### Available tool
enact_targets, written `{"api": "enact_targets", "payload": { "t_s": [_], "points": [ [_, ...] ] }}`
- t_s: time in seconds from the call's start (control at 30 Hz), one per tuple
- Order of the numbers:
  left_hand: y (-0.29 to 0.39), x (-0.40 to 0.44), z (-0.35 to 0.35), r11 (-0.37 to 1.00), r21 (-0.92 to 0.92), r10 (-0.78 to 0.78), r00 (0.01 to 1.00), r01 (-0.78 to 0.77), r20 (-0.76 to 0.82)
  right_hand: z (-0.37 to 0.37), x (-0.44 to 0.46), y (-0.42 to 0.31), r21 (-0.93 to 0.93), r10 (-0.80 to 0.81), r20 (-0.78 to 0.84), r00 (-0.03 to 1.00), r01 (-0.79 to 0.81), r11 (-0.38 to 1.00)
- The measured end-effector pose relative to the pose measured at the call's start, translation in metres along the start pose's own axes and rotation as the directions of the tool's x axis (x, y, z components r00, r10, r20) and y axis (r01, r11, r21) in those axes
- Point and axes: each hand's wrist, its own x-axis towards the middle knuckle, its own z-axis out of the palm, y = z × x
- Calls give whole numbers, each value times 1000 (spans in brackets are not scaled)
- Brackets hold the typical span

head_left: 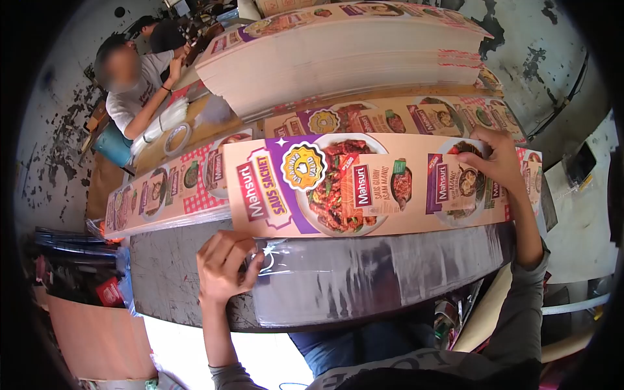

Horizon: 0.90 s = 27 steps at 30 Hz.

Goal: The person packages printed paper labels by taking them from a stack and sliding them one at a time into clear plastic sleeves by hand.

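Note:
A long printed cardboard strip [260, 221] with food pictures and "Mahsuri" lettering lies across the middle of the bench. My right hand [497, 159] grips its upper right part, thumb on the printed face. In front of it, along the bench's near edge, stretches a stack of clear plastic sleeves [390, 279], shiny and flat. At their upper left corner my left hand [227, 263] has its fingers curled, with thumb and forefinger pinched at the plastic edge. How much plastic lies between those fingertips is hard to see.
A tall stack of printed strips [344, 71] stands at the back. More strips [162, 185] lie at the left, partly under plastic. A tape roll [177, 138] sits near a bundle of white ties [159, 123]. Another person [140, 84] works at the far left. A phone [580, 162] lies right.

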Motion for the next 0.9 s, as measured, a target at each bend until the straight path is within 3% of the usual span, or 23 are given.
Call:
{"api": "enact_targets", "payload": {
  "t_s": [0.1, 0.17, 0.23, 0.33, 0.4, 0.43, 0.5, 0.63, 0.7, 0.9],
  "points": [
    [2, 1, 0, 1000, 20, -13, 1000, 12, 9, -2, 0, -6, 3, -22, 5, 1000, 22, 1000],
    [4, 4, -2, 986, 36, -160, 987, 160, -1, 2, -1, -3, 10, -67, -24, 997, 67, 998],
    [3, 6, -5, 988, 72, -141, 990, 140, 12, 3, -1, -1, 13, -120, -55, 991, 121, 993],
    [2, 2, -6, 974, 61, -223, 970, 218, 100, 3, -2, -1, -1, -129, -80, 988, 130, 992],
    [5, 2, -7, 910, -87, -394, 911, 405, 123, -1, -3, -4, -21, -50, -28, 998, 50, 999],
    [4, 2, -7, 909, -87, -395, 910, 407, 123, -2, -3, -6, -21, -51, -27, 998, 51, 999],
    [2, 2, -6, 803, -262, -505, 844, 536, 180, -4, -3, -10, 2, -25, -22, 999, 25, 1000],
    [-4, -2, -11, 750, -342, -492, 823, 566, 283, -3, -3, -12, -2, -51, -46, 998, 51, 999],
    [-4, -1, -13, 589, -467, -583, 747, 659, 320, -2, -3, -10, 32, -16, -45, 999, 18, 999],
    [-7, -3, -10, 428, -547, -626, 673, 720, 395, -2, -2, -9, -27, -64, -51, 997, 63, 998]
  ]
}}
